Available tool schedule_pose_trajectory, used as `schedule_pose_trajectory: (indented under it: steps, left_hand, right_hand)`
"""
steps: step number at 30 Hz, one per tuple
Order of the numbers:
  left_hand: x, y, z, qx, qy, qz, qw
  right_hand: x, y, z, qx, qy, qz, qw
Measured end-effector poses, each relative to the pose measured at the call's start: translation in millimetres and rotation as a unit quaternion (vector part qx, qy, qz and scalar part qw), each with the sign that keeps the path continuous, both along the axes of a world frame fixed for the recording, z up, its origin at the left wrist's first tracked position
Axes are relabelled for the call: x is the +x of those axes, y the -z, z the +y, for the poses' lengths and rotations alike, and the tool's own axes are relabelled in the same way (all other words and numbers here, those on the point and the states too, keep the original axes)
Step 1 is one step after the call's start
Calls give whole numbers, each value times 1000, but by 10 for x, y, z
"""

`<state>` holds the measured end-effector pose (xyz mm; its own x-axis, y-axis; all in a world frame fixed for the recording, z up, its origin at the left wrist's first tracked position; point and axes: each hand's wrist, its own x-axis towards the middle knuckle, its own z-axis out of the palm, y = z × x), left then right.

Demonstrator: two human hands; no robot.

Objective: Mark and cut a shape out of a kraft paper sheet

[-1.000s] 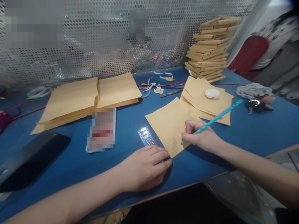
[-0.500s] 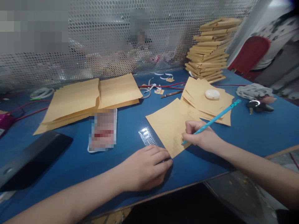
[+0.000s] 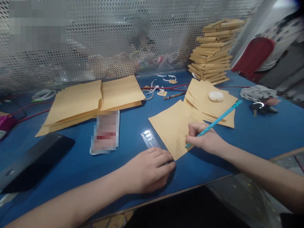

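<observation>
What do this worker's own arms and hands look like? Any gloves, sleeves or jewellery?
They're a person's. The left hand and right hand wear no gloves, and I see no rings, watch or bracelet. The left forearm and right forearm are bare where they show; a dark patch by the right one might be a sleeve.

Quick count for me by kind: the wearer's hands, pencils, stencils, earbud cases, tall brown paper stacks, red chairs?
Hands: 2, left hand and right hand
Turquoise pencil: 1
Clear stencil: 1
White earbud case: 1
Tall brown paper stack: 1
Red chair: 1
Total: 7
</observation>
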<state>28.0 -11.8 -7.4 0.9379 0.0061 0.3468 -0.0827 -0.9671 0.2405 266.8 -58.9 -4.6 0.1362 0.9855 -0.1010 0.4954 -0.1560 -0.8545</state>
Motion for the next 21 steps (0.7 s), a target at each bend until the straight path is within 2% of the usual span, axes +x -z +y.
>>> schedule_pose_trajectory:
  steps: [10, 18, 21]
  left_hand:
    - [0, 9, 8, 5, 2, 4, 1000]
    - [-5, 1, 3, 5, 2, 9, 1000]
    - [-2, -17, 4, 5, 3, 12, 1000]
  right_hand:
    - [17, 21, 4, 22, 4, 37, 999]
    - [-2, -2, 0, 2, -11, 0, 1000]
    - [-7, -31, 3, 32, 6, 14, 999]
